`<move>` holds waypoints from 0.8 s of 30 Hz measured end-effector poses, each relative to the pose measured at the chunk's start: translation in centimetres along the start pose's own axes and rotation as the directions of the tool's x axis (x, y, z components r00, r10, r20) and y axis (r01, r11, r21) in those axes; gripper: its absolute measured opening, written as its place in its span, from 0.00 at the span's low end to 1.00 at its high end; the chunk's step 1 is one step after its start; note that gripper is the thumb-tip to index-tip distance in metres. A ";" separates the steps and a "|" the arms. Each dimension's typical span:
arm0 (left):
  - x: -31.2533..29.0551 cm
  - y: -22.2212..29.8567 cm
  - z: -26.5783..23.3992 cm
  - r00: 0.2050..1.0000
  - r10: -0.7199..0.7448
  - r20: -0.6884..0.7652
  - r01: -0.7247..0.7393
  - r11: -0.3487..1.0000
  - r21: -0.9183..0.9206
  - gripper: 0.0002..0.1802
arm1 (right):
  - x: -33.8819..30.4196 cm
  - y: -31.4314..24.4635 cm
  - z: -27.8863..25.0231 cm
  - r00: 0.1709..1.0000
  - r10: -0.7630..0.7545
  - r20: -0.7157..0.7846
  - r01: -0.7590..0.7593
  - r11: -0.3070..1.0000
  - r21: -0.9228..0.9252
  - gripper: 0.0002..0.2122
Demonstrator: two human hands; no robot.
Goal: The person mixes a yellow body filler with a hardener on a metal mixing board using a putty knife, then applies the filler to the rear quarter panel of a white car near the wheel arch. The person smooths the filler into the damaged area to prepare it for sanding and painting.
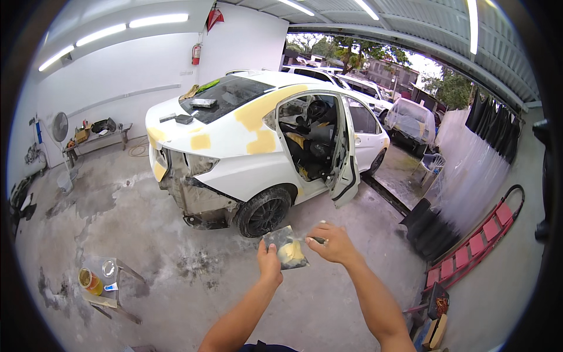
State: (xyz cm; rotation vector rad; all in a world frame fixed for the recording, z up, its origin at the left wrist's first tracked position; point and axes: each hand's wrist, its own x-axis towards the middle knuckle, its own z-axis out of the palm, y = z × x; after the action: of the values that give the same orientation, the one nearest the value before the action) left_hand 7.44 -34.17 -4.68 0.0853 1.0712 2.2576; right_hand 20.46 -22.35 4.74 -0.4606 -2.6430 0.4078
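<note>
Your left hand point(270, 264) grips the flat board point(280, 237), below view centre at six o'clock, by its nine-o'clock edge. It should handle light and stiff; hold the rim, off the soft-looking yellow paste point(291, 253). At three o'clock, your curled right hand point(329, 242) pinches what may be a spreader point(317, 239).

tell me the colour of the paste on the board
The paste is pale yellow, best seen in the head view.
</note>
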 end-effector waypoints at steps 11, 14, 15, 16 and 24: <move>-0.7 1.2 -0.5 0.997 0.075 -0.032 -0.076 0.996 -0.046 0.23 | 0.1 -2.3 -0.3 0.969 -0.247 0.009 0.247 0.969 -0.026 0.08; -0.2 1.6 -0.4 0.996 0.091 0.000 -0.091 0.996 -0.008 0.22 | -0.4 -2.6 -0.9 0.965 -0.258 0.052 0.260 0.964 -0.051 0.08; -0.2 1.7 -0.4 0.998 0.055 -0.005 -0.056 0.998 -0.042 0.22 | -0.6 -2.7 -1.0 0.949 -0.310 0.054 0.313 0.948 -0.057 0.08; -0.2 1.9 -0.3 0.999 0.022 -0.024 -0.024 0.996 -0.087 0.22 | -0.9 -2.7 -1.3 0.956 -0.294 0.012 0.295 0.955 -0.044 0.07; -2.1 1.8 1.5 0.995 -0.101 -0.012 0.096 0.973 -0.211 0.20 | -3.7 -1.6 -0.5 0.941 -0.010 -0.337 0.200 0.821 0.535 0.09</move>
State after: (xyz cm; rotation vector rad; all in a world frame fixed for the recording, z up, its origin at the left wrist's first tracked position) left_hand 8.61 -35.19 -1.98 -0.0803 0.8237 2.2713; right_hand 23.41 -25.12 4.44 -0.1615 -2.0808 0.9547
